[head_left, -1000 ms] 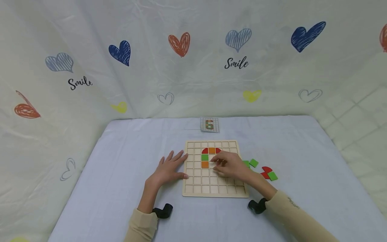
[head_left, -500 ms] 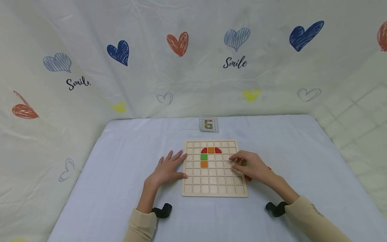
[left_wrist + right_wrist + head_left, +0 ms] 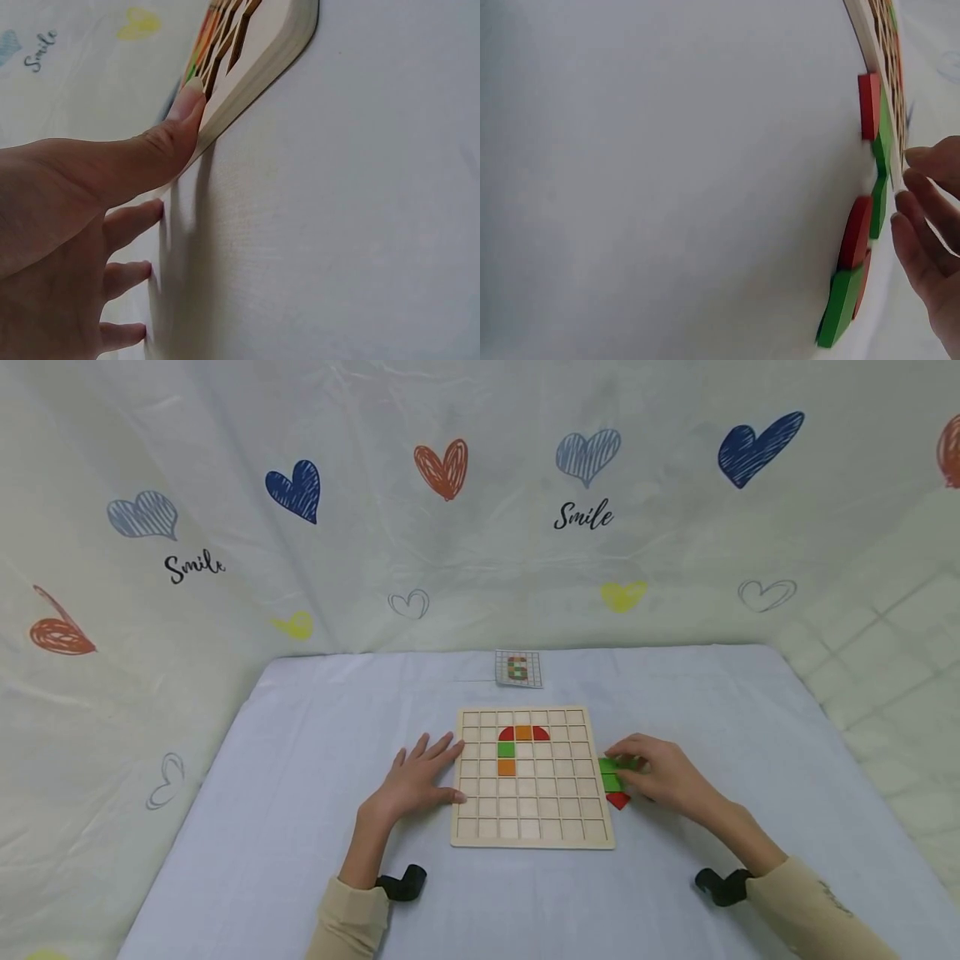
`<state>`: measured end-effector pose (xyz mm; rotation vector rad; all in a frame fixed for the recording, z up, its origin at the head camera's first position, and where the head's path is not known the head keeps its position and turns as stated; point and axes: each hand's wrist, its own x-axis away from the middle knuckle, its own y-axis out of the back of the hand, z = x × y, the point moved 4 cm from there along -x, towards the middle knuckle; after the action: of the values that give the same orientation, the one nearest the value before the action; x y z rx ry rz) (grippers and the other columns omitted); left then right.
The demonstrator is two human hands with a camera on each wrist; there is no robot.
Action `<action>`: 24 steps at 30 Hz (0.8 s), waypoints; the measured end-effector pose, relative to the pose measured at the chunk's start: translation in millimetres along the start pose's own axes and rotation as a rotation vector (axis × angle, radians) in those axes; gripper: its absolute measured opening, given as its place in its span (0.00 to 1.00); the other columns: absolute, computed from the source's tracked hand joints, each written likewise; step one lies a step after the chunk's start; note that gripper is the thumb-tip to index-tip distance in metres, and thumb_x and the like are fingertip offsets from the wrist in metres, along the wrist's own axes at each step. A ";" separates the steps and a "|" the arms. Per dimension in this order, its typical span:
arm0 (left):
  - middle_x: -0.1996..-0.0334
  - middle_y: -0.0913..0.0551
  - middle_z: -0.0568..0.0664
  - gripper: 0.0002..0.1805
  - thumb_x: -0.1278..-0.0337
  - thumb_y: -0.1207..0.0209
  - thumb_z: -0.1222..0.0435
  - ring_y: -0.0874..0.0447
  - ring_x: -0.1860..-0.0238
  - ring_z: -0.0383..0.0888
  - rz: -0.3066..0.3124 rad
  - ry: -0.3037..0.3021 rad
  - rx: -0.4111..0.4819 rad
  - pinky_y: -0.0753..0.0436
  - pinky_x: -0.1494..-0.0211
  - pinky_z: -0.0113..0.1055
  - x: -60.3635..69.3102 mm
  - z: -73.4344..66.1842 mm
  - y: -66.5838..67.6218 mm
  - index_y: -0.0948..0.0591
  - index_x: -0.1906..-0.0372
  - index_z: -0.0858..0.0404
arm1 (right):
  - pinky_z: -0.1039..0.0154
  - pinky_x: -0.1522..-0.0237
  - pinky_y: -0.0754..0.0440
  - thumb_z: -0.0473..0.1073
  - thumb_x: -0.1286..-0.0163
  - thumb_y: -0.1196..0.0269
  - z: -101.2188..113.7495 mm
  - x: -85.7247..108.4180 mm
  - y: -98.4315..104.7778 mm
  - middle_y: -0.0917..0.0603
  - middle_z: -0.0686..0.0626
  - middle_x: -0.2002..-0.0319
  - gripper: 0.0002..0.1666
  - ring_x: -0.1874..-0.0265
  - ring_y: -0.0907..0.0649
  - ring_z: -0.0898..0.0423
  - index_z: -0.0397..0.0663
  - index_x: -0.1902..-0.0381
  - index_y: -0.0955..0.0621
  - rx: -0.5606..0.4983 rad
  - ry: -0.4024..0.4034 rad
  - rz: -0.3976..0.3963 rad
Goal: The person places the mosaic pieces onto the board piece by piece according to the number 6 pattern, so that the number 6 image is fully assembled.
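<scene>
A pale wooden grid board (image 3: 551,831) lies flat on the table. Set in its cells are two red rounded tiles (image 3: 541,734), an orange tile (image 3: 523,732) between them, a green tile (image 3: 506,749) and another orange tile (image 3: 506,767) below. My left hand (image 3: 417,778) is spread at the left edge, its thumb (image 3: 187,101) resting on the rim. Over loose green tiles (image 3: 611,782) beside the right edge hovers my right hand (image 3: 671,777), fingers bent loosely, with nothing seen between them. A red tile (image 3: 618,801) lies close by. The right wrist view also shows a rounded red tile (image 3: 855,231).
A small printed card (image 3: 517,668) with a coloured figure on a grid lies behind the board. White cloth (image 3: 337,702) covers the table. A curtain (image 3: 495,552) with printed hearts hangs behind. Black devices (image 3: 405,882) sit at both wrists.
My right hand has drawn back rightward from above the board's cells to the loose tiles beside it. The left hand stays in place; the board's coloured tiles look the same.
</scene>
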<state>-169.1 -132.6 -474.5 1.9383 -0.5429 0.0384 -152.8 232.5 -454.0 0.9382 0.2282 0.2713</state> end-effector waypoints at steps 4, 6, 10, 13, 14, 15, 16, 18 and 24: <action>0.17 0.44 0.47 0.49 0.44 0.29 0.45 0.59 0.16 0.60 -0.004 0.001 0.000 0.57 0.19 0.68 0.8 -0.1 -0.1 0.37 0.19 0.48 | 0.54 0.57 0.11 0.26 0.39 0.32 -7.7 2.3 3.0 0.14 0.41 0.47 0.19 0.54 0.15 0.46 0.39 0.49 0.13 0.018 0.006 0.026; 0.17 0.44 0.47 0.49 0.44 0.29 0.45 0.59 0.16 0.60 -0.005 0.001 0.000 0.57 0.19 0.68 1.3 -0.4 0.4 0.37 0.19 0.48 | 0.51 0.56 0.11 0.26 0.39 0.33 -10.4 3.2 3.8 0.14 0.40 0.47 0.19 0.53 0.15 0.44 0.38 0.49 0.14 0.019 0.010 0.036; 0.17 0.44 0.47 0.49 0.44 0.29 0.46 0.59 0.16 0.60 -0.009 0.002 0.004 0.56 0.19 0.68 1.9 -1.0 1.7 0.37 0.19 0.49 | 0.49 0.55 0.11 0.25 0.39 0.32 -12.7 4.1 4.0 0.15 0.40 0.47 0.19 0.53 0.15 0.44 0.38 0.49 0.14 0.021 0.007 0.036; 0.17 0.44 0.47 0.49 0.44 0.29 0.46 0.59 0.16 0.60 -0.008 0.000 0.003 0.57 0.19 0.68 1.7 -0.8 1.6 0.37 0.19 0.48 | 0.51 0.56 0.11 0.25 0.40 0.31 -13.4 3.8 3.3 0.14 0.40 0.49 0.18 0.54 0.15 0.45 0.38 0.51 0.14 0.029 0.016 0.020; 0.17 0.44 0.47 0.49 0.44 0.29 0.46 0.59 0.16 0.60 -0.007 -0.001 0.002 0.57 0.19 0.68 1.7 -0.7 1.5 0.37 0.19 0.48 | 0.52 0.57 0.11 0.25 0.40 0.31 -13.9 3.6 2.9 0.14 0.41 0.50 0.18 0.55 0.15 0.45 0.38 0.52 0.13 0.032 0.019 0.013; 0.17 0.44 0.47 0.49 0.44 0.29 0.46 0.59 0.16 0.60 -0.007 -0.002 0.002 0.56 0.19 0.68 1.6 -0.7 1.3 0.37 0.19 0.48 | 0.53 0.57 0.12 0.25 0.41 0.30 -14.2 3.4 2.6 0.14 0.42 0.51 0.18 0.56 0.15 0.46 0.38 0.52 0.13 0.038 0.022 0.004; 0.17 0.44 0.47 0.49 0.44 0.29 0.45 0.59 0.16 0.60 -0.007 -0.003 0.002 0.56 0.19 0.68 1.5 -0.6 1.2 0.37 0.19 0.48 | 0.55 0.58 0.12 0.25 0.41 0.30 -14.5 3.2 2.3 0.14 0.43 0.53 0.17 0.57 0.15 0.47 0.38 0.53 0.13 0.042 0.023 -0.002; 0.17 0.44 0.47 0.49 0.44 0.29 0.45 0.59 0.16 0.60 -0.007 -0.006 0.001 0.56 0.20 0.68 1.5 -0.5 1.0 0.37 0.19 0.48 | 0.58 0.59 0.13 0.26 0.41 0.29 -14.9 2.8 1.9 0.14 0.45 0.55 0.17 0.58 0.15 0.49 0.38 0.53 0.13 0.046 0.017 -0.010; 0.17 0.44 0.48 0.49 0.44 0.29 0.45 0.58 0.16 0.60 -0.010 -0.011 -0.002 0.56 0.20 0.68 0.9 -0.4 1.0 0.37 0.19 0.49 | 0.64 0.63 0.18 0.29 0.40 0.28 -16.3 2.3 1.1 0.16 0.46 0.57 0.17 0.62 0.17 0.53 0.37 0.52 0.13 0.045 -0.037 -0.003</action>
<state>-168.6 -132.9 -473.2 1.9397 -0.5402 0.0212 -155.9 246.2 -462.5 0.9868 0.2024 0.2465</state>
